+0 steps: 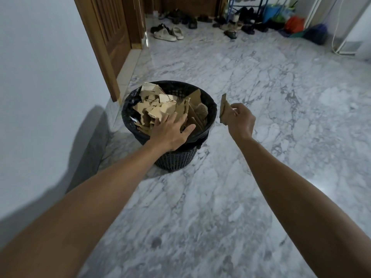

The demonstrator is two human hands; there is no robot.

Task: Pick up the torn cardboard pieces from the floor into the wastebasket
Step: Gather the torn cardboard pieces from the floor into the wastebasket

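Observation:
A black mesh wastebasket (pixel 212 106) with a black liner stands on the marble floor by the white wall. It is heaped with several torn cardboard pieces (pixel 158 106). My left hand (pixel 171 130) lies flat on that heap at the basket's near rim, fingers straight. To the right of the basket, my right hand (pixel 241 122) holds one brown cardboard piece (pixel 223 109) upright in the air, just outside the rim.
A wooden door frame (pixel 100 49) stands behind the basket on the left. Several shoes and slippers (pixel 170 33), a shoe rack (pixel 245 11) and coloured bags (pixel 295 25) crowd the far end of the marble floor (pixel 200 207).

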